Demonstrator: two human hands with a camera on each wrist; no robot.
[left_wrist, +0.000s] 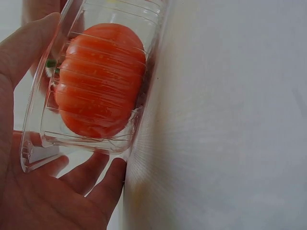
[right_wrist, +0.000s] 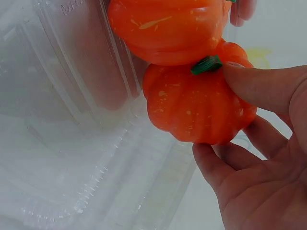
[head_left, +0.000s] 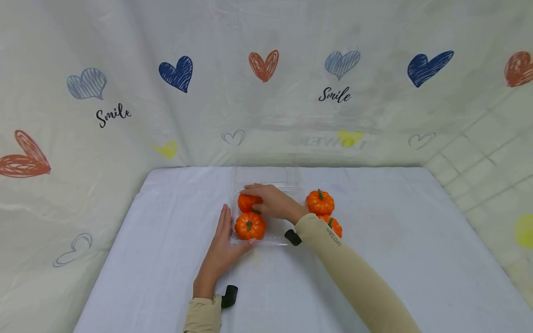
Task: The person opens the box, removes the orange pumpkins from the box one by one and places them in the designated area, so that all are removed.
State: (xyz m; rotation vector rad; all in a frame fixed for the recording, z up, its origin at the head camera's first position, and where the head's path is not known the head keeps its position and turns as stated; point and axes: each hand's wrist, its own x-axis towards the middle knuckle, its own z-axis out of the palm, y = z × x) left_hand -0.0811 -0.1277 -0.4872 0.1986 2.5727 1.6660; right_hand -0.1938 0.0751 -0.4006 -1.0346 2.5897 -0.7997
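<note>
A clear plastic container point(head_left: 279, 238) with a hinged lid point(head_left: 266, 175) raised at the back stands on the table. Inside, along its left side, an orange toy pumpkin point(head_left: 250, 226) with a green stem sits at the front left. My right hand point(head_left: 272, 201) reaches over the container and grips a second toy pumpkin point(right_wrist: 196, 105) behind it, thumb by the stem and fingers round the far side. The two pumpkins touch. With thumb at the front edge and fingers along the left wall, my left hand point(head_left: 225, 247) holds the container's front left corner.
Two more toy pumpkins, a rear one point(head_left: 319, 202) and a front one point(head_left: 335, 226) partly hidden by the right sleeve, lie just right of the container. A white cloth point(head_left: 395, 231) covers the table. Behind it hangs a pale curtain point(head_left: 291, 115) printed with hearts.
</note>
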